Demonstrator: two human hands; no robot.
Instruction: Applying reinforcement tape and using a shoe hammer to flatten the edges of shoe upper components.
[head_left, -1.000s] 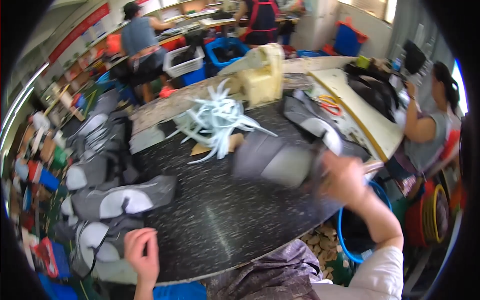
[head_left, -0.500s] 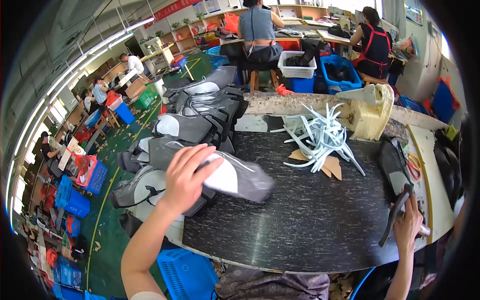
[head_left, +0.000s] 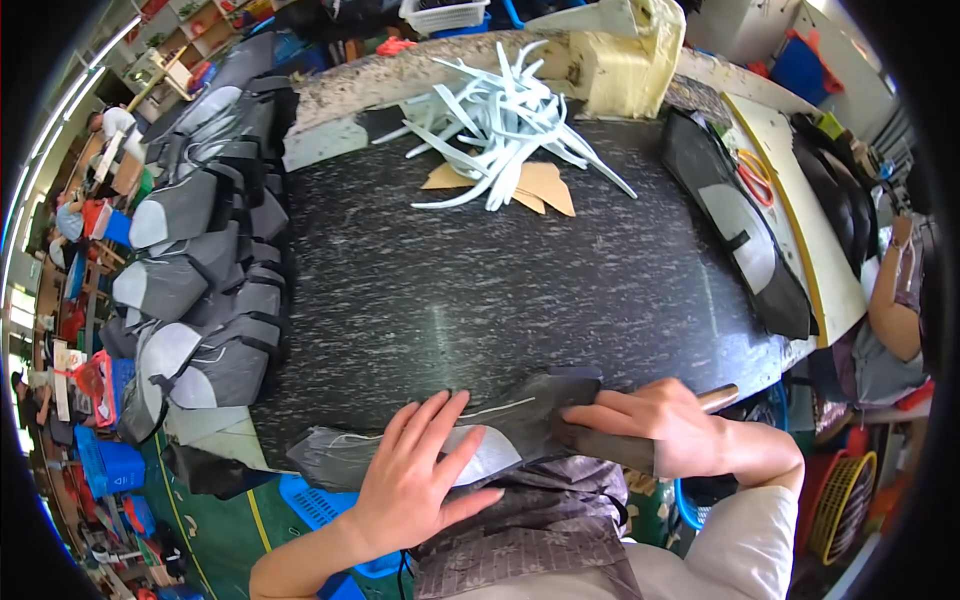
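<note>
Worktop (head_left: 480,325) is filling most of the view, middle lying bare. Pile of grey pieces (head_left: 205,275) with white panels is stacking up along nine to ten o'clock; probably where most of the work is sitting, but finished or waiting, can't tell. Tangle of pale strips (head_left: 500,130) is lying at twelve, cream block (head_left: 620,75) standing at one. Lone grey piece (head_left: 735,225) is resting apart at two to three o'clock, nobody touching it; could be done, could be queued. Near grey piece (head_left: 350,455) is lying at six o'clock on the worktop's near edge, white panel partly showing; handling of this one is looking under way, not complete, and the rest of the pile is likely left if those are waiting. Left hand (head_left: 410,490) is pressing palm-down on it, fingers spread, gripping nothing. Right hand (head_left: 680,430) is curling around a dark strip (head_left: 612,450), fingertips reaching the near grey piece's four-o'clock end. Brown card pieces (head_left: 545,188) are lying just below the strips, orange-handled scissors (head_left: 755,178) at two, unused. Short handle (head_left: 718,398) is poking out past the right hand; held or just lying there, can't tell.
</note>
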